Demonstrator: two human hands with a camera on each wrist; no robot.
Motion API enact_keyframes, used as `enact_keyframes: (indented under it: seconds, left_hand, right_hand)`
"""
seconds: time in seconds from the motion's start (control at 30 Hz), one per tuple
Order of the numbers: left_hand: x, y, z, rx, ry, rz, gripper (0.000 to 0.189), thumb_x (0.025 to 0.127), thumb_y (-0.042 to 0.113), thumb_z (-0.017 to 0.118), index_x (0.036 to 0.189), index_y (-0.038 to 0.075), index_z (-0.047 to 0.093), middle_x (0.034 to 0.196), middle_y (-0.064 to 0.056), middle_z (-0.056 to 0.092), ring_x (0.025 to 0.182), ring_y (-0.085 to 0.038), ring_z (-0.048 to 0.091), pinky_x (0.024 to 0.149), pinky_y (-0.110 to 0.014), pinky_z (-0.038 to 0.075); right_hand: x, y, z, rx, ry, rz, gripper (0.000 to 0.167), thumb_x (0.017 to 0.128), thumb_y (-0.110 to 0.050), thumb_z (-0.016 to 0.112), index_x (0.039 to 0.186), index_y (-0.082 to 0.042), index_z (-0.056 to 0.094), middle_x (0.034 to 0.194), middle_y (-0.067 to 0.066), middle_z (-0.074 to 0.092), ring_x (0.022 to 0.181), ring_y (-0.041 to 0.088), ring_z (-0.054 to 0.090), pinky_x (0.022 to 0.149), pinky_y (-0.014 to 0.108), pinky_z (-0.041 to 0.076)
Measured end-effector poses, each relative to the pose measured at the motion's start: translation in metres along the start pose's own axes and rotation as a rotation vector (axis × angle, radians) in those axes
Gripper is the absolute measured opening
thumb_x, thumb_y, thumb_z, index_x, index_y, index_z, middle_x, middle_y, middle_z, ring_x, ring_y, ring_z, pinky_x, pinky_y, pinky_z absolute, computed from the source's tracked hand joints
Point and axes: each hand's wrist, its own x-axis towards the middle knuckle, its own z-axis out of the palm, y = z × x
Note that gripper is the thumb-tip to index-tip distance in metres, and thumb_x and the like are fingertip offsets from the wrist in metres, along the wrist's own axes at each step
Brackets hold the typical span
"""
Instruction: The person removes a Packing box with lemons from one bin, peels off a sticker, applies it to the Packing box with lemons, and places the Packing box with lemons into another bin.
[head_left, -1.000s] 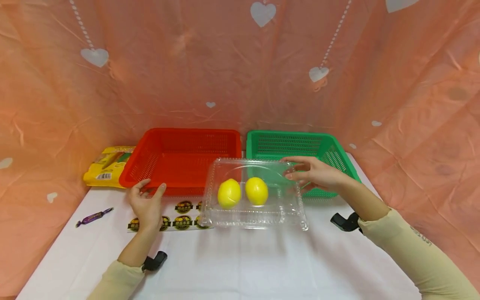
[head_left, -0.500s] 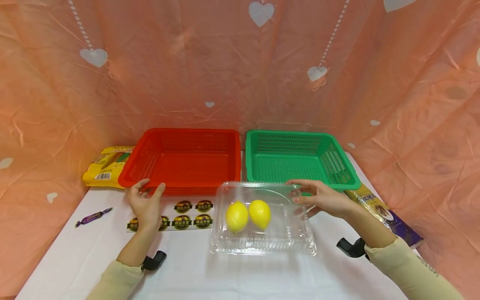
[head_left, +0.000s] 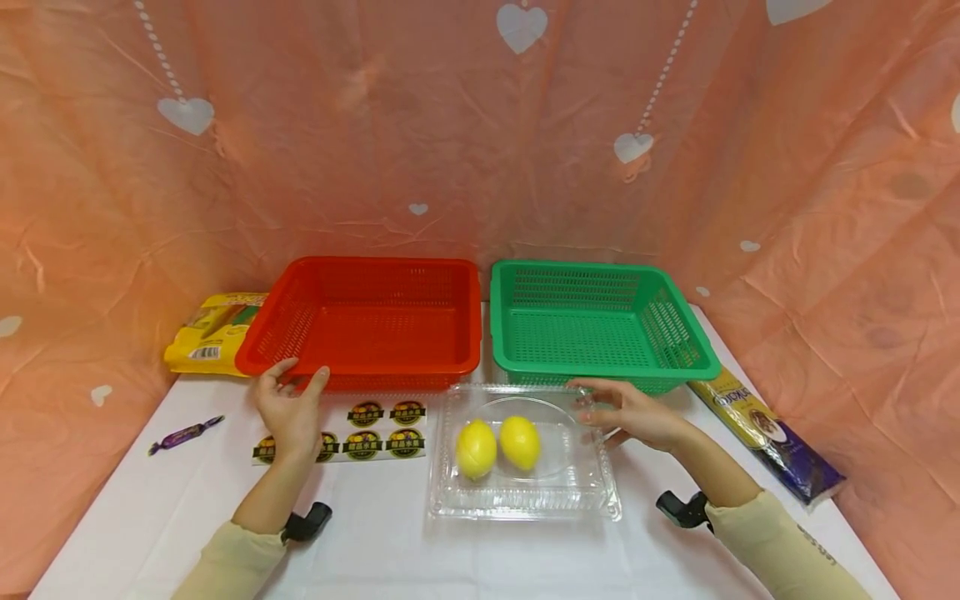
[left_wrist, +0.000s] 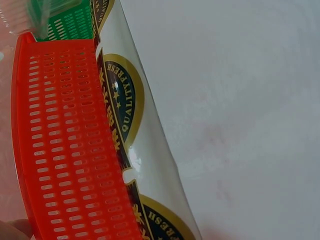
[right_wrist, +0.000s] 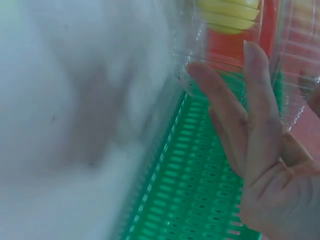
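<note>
A transparent clamshell box (head_left: 558,492) with two yellow lemons (head_left: 520,442) in it lies low over the white table, in front of the baskets. My right hand (head_left: 637,414) grips its right side, the thumb spread apart from the fingers. From the right wrist view, long fingers (right_wrist: 262,105) reach along the box wall, and the lower part of one lemon (right_wrist: 227,17) shows through the plastic. My left hand (head_left: 291,414) stays loosely spread at the front rim of the red basket (head_left: 390,371), over a sheet of round fruit stickers (head_left: 363,444).
Right of the red basket stands a green basket (head_left: 600,367). A yellow bag (head_left: 210,337) leans at the far left, a purple wrapped candy (head_left: 185,435) lies in front of it. A gold and purple packet (head_left: 772,433) lies along the right table edge.
The right hand has lowered the clear box with the lemons toward the table, nearer to me and slightly right, uncovering the green basket and several stickers. My left hand has barely moved.
</note>
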Motion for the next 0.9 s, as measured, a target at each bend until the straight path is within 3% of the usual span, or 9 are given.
enact_keyframes:
  seconds: [0.23,0.57,0.7,0.9]
  left_hand:
    - [0.000,-0.001,0.001,-0.012,-0.007,0.005,0.038,0.082,-0.013,0.072,0.109,0.009,0.057,0.106,0.003,0.050,0.095,-0.016,0.051,0.067,-0.012,0.050]
    - [-0.002,0.000,-0.002,0.015,-0.009,0.001,0.037,0.083,-0.011,0.072,0.110,0.009,0.057,0.107,0.003,0.050,0.094,-0.014,0.049,0.067,-0.011,0.049]
    - [-0.003,0.002,-0.011,0.041,-0.061,-0.027,0.037,0.086,-0.009,0.070,0.114,0.011,0.055,0.111,0.001,0.048,0.095,-0.014,0.049,0.070,-0.010,0.049]
    - [0.002,0.013,-0.034,0.097,-0.165,-0.069,0.040,0.095,-0.001,0.062,0.126,0.018,0.046,0.115,0.000,0.041,0.097,-0.010,0.051,0.076,-0.011,0.050]
  right_hand:
    - [0.004,0.006,-0.002,-0.007,0.016,0.005,0.065,0.097,-0.017,0.064,0.150,0.004,0.033,0.142,0.037,0.038,0.093,0.041,0.067,0.064,0.035,0.059]
    - [0.004,0.010,-0.004,-0.097,-0.019,-0.026,0.063,0.098,-0.017,0.062,0.151,0.003,0.033,0.144,0.035,0.041,0.098,0.038,0.066,0.068,0.041,0.059]
    - [0.004,0.009,-0.003,-0.091,-0.040,-0.019,0.064,0.098,-0.017,0.062,0.151,0.003,0.032,0.144,0.036,0.040,0.099,0.037,0.066,0.068,0.040,0.059]
    - [0.002,0.007,-0.006,-0.099,-0.043,-0.007,0.065,0.099,-0.018,0.063,0.152,0.002,0.032,0.147,0.037,0.035,0.100,0.039,0.066,0.071,0.043,0.060]
